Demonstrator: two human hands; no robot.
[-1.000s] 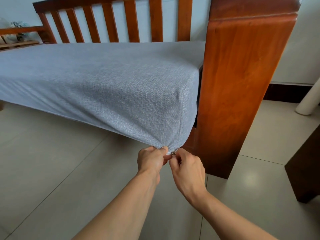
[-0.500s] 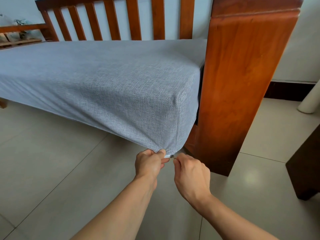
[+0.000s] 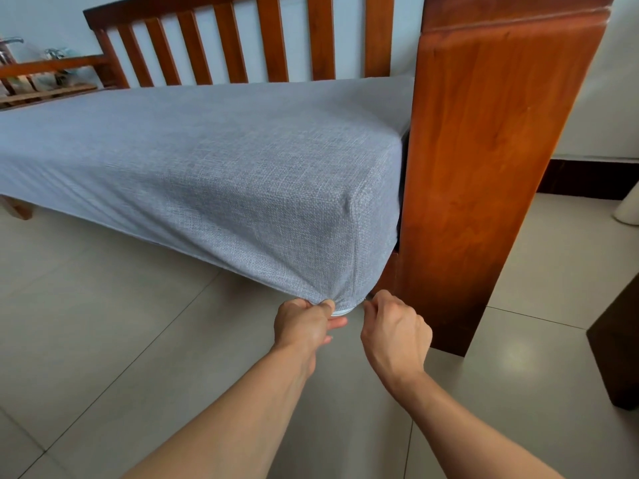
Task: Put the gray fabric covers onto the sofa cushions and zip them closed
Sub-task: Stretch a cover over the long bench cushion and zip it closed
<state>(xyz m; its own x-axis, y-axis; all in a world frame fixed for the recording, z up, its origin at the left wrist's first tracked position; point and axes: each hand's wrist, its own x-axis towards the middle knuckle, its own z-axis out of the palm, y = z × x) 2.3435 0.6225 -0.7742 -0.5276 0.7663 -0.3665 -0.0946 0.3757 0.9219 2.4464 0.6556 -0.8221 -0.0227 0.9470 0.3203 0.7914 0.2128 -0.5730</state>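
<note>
Left hand (image 3: pixel 306 326): thumb and fingers pinched shut on the bunched bottom corner of the gray cover (image 3: pixel 221 167), fabric gathered into a small wad right at the fingertips. A short white strip, likely the zipper tape (image 3: pixel 340 311), shows just below that pinch. Right hand (image 3: pixel 394 330): fingers curled tight in a narrow pinch just beside the same corner, on its right, at the lower edge; something small and metallic sits at the fingertips, too small to say whether it's the zipper pull or whether it's actually gripped. The two hands are close but apart, tape between them. Cover is on the cushion, stretched mostly smooth across top and front, corner pulled down below the seat line. Cushion sits on the wooden sofa frame, its right end against the arm panel (image 3: pixel 484 160), slatted back (image 3: pixel 269 43) behind it. Pale tiled floor (image 3: pixel 103 340) underneath; dark wooden furniture (image 3: pixel 619 347) at the right edge.
</note>
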